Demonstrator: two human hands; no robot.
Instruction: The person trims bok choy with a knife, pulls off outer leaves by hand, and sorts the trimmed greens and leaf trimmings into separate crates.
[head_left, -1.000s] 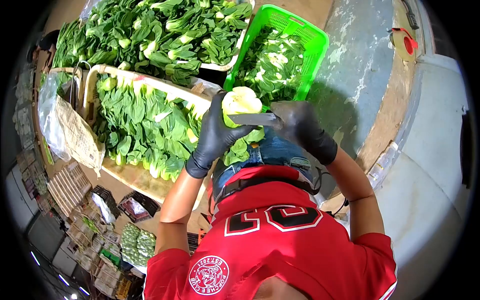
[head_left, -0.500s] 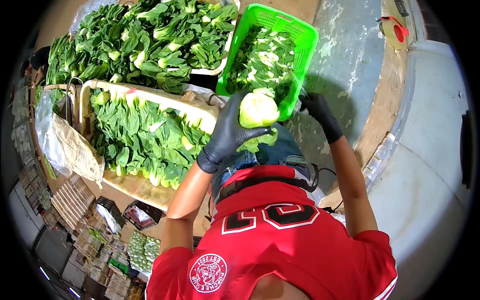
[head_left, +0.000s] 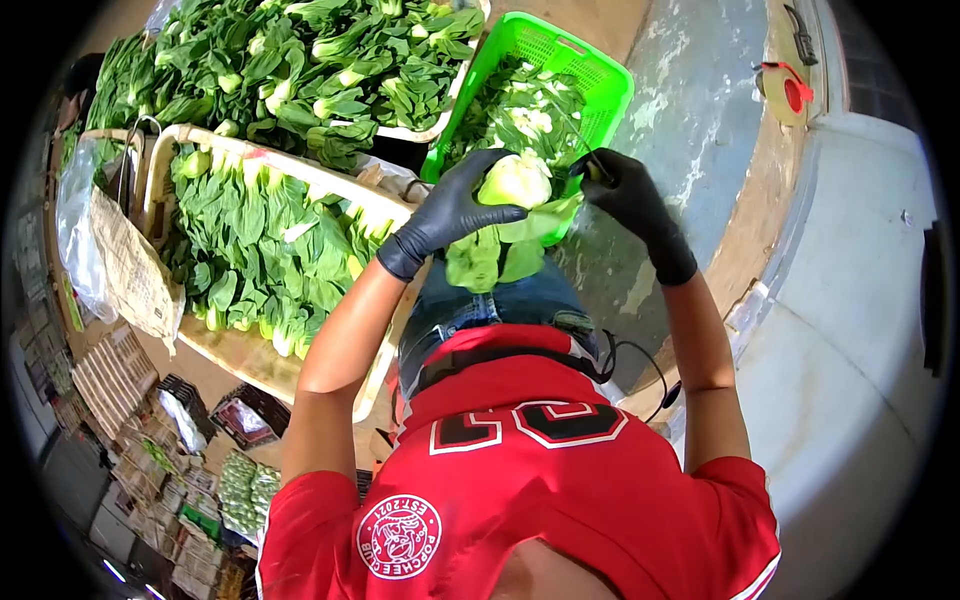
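Note:
My left hand (head_left: pixel 448 208), in a black glove, is wrapped around a head of bok choy (head_left: pixel 516 182) with its pale base up and its leaves hanging below. Level with it on the right, my gloved right hand (head_left: pixel 632 198) is closed around a knife (head_left: pixel 577 136). The thin dark blade points up and away over the green crate (head_left: pixel 612 100); the handle is mostly covered by my fingers. Loose leaves and pale cut pieces (head_left: pixel 520 105) lie inside that crate, just beyond both hands.
A pale crate (head_left: pixel 270 150) at left holds bok choy (head_left: pixel 260 240) in rows. Behind it, another crate is heaped with bok choy (head_left: pixel 310 60). A tape roll (head_left: pixel 785 95) lies on the ledge at right. Plastic and sacking (head_left: pixel 135 270) hang at far left.
My right hand with the knife has moved up and left, closer to the bok choy. The outer leaves of the bok choy now spread out and hang lower. The view has shifted slightly.

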